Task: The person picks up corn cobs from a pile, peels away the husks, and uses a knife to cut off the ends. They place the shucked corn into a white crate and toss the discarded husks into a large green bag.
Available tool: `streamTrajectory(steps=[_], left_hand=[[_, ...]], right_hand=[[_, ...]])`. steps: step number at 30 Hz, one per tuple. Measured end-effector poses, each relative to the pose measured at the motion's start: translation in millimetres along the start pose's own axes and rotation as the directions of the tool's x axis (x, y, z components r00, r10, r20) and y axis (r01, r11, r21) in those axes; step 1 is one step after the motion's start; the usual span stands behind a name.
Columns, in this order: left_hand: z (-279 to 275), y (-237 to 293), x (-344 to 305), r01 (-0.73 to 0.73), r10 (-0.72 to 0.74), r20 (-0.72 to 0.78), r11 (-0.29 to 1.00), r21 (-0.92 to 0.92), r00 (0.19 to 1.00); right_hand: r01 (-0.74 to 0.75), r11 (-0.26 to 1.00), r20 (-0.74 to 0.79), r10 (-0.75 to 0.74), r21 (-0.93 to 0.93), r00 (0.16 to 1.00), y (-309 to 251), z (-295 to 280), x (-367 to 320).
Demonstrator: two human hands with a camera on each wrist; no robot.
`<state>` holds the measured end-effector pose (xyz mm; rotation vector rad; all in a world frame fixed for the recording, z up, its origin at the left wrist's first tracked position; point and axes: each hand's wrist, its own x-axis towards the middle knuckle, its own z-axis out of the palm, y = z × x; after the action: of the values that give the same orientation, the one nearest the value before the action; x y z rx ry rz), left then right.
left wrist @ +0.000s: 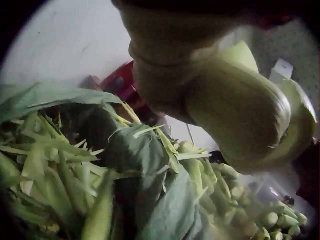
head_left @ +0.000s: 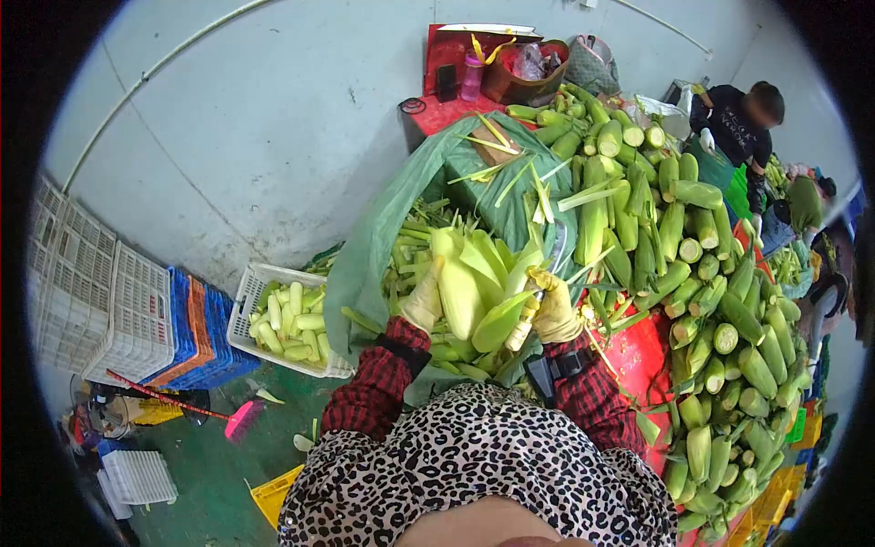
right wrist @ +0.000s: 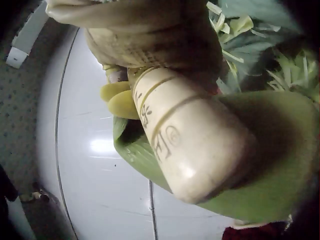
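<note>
My gloved left hand (head_left: pixel 424 301) grips a pale ear of corn (head_left: pixel 458 296) from its left side, with husk leaves (head_left: pixel 492 269) spread open on its right. In the left wrist view the rounded corn (left wrist: pixel 240 110) sticks out past the glove. A cream-handled knife (right wrist: pixel 190 135) is in my gloved right hand (head_left: pixel 554 314), fingers wrapped round the handle, which bears dark markings and points down toward me. A broad green husk leaf (right wrist: pixel 280 165) lies behind the handle in the right wrist view. Beneath both hands is a green sack (head_left: pixel 365 246) full of stripped husks.
Unpeeled corn (head_left: pixel 720 301) is heaped on the red surface (head_left: pixel 638 356) at right. A white crate (head_left: pixel 342 367) of trimmed ears stands at left, near stacked crates (head_left: pixel 137 301). A pink broom (head_left: pixel 241 419) lies on the floor. Another person (head_left: pixel 734 118) works at the far right.
</note>
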<state>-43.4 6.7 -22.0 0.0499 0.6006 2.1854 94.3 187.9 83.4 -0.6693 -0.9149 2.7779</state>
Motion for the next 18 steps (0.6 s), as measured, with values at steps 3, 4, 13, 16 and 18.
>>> streamTrajectory(steps=[3,4,13,16,18], left_hand=[[5,6,-14,-0.112,0.11,0.02,0.986,0.126,0.994],[13,13,-23,-0.133,0.125,0.059,0.978,0.162,0.99],[41,30,-44,-0.394,0.576,0.172,0.286,0.874,0.799],[59,22,-48,-0.439,0.56,0.198,0.335,0.834,0.805],[72,22,-48,-0.464,0.496,0.26,0.348,0.814,0.828]], right_hand=[[0.028,0.998,0.076,-0.024,-0.049,0.997,-20,-11,5],[0.134,0.99,-0.044,-0.135,-0.034,0.99,-25,-20,9],[0.227,0.328,0.082,-0.401,-0.917,0.913,-31,-2,44],[0.313,0.532,0.251,-0.188,-0.787,0.95,-27,34,11],[0.457,0.565,0.478,-0.123,-0.687,0.87,-11,42,1]])
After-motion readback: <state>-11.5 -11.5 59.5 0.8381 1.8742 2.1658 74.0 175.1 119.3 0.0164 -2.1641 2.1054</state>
